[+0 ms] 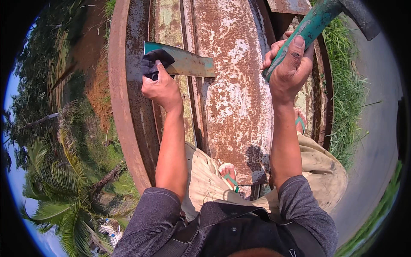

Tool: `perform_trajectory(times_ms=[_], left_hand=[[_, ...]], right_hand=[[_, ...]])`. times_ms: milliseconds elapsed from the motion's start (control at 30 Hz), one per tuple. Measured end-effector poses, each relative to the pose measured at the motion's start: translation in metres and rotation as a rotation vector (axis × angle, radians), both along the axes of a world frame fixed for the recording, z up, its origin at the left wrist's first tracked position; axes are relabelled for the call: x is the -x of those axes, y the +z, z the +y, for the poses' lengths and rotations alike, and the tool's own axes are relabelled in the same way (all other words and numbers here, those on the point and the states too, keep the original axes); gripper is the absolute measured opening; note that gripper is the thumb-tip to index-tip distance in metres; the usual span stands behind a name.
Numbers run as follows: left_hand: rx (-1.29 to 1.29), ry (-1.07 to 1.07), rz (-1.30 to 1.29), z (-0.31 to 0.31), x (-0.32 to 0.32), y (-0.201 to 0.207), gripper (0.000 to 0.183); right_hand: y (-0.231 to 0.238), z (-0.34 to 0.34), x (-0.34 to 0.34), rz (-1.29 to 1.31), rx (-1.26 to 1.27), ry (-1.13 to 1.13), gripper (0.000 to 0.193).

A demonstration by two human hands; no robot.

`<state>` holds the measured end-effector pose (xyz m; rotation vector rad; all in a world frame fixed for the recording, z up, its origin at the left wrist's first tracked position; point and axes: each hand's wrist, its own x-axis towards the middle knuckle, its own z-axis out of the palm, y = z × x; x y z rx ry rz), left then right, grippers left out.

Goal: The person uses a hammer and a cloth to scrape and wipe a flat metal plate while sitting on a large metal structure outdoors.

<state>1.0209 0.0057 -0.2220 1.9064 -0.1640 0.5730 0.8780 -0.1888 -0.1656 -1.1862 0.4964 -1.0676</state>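
Note:
My left hand (163,89) is closed, pinching a folded black cloth (153,62) against one end of a flat metal piece (192,64). That piece is green with worn, rusty patches, and its straight far end points right over a rusty steel beam (233,94). Whether its edge touches the beam I cannot tell. On the right, my right hand (292,70) wraps round the thick green handle of a hammer (314,26), thumb along the grip. The hammer is raised and tilted up to the right, its dark head at the upper right, apart from the metal piece.
Long rusty beams with peeling pale paint lie beneath me; a raised flange (124,85) runs along the left. My sandaled foot (228,173) rests on the metal. Grass (342,81) and a grey road (376,111) lie right; palm fronds (60,205) and soil lie left.

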Motion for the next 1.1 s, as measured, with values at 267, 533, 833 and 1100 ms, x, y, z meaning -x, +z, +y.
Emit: perform_trajectory(times_ms=[267,533,833,1100], left_hand=[[-0.109,0.082,-0.037,0.005,-0.012,-0.014,0.023],[-0.277,0.128,0.113,-0.019,0.008,0.004,0.019],[-0.214,0.152,0.045,-0.009,-0.009,-0.005,0.027],[-0.191,0.136,0.021,0.006,0.002,-0.011,0.025]], right_hand=[[-0.028,0.033,-0.002,0.041,-0.052,0.007,0.044],[-0.237,0.172,0.007,1.013,-0.191,0.337,0.037],[-0.139,0.084,0.020,0.813,-0.047,0.245,0.036],[-0.079,0.061,-0.045,-0.114,-0.128,-0.212,0.047]])
